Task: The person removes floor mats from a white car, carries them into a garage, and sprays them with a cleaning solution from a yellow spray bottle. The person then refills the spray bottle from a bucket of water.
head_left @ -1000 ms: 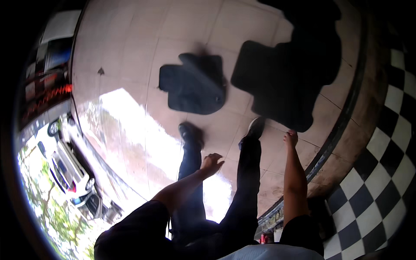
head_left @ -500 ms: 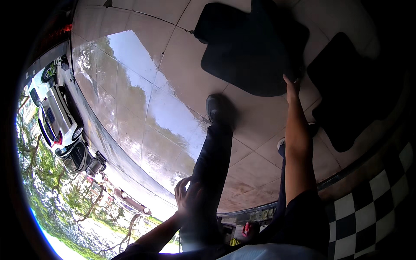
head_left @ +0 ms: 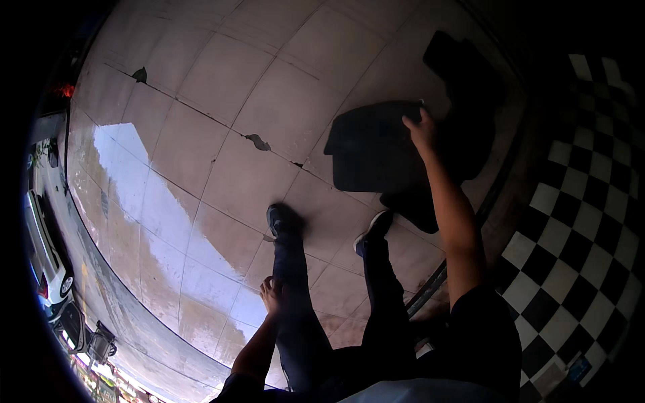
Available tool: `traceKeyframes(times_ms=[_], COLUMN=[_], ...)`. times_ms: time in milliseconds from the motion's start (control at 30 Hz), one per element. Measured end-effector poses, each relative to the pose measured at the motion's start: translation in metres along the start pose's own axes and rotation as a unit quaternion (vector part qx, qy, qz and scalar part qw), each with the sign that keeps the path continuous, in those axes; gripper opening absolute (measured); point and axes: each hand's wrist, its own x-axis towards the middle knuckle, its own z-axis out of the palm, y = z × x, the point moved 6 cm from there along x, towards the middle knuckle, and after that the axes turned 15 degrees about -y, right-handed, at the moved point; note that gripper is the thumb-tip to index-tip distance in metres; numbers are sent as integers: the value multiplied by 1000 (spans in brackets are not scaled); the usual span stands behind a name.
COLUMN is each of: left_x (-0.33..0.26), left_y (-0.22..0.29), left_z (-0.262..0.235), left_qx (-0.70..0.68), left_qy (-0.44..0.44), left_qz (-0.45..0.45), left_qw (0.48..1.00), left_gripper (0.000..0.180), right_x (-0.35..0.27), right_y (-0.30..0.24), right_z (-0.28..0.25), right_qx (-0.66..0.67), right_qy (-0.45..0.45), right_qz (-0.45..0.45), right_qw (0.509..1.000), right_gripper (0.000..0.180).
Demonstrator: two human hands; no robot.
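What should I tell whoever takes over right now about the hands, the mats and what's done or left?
Right hand: gripping the edge of a dark floor mat, lifted off the tiled floor.
Left hand: empty, hanging beside the left leg.
Second dark mat: lying on the tiles beyond, near the checkered floor.
Done: one mat picked up.
Left: that mat is not yet set down; the second mat lies untouched.

Black floor mat [head_left: 373, 148] on pale pinkish-beige tiles [head_left: 222, 87] — beside them, black-and-white checkered flooring [head_left: 578, 221].
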Motion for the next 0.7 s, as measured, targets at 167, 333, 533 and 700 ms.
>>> traceKeyframes(times_ms=[167, 333, 533, 700], left_x=[-20, -57, -105, -73], left_y=[-33, -79, -145, -177], left_z=[-47, -142, -255, -372], left_qx=[-40, -69, -123, -129], left_qy=[42, 72, 42, 65], left_qz=[53, 46, -118, -139], left_qw=[997, 994, 985, 980], left_gripper=[24, 23, 17, 20], right_x=[-7, -8, -150, -313], right_y=[-110, -178, -284, -189], right_z=[-91, -41, 54, 34], right_qx=[-215, -73, -30, 70], right_qy=[69, -37, -177, -260], right_qz=[-7, -14, -143, 48], right_qw=[974, 997, 973, 962], right_gripper=[54, 40, 35, 37])
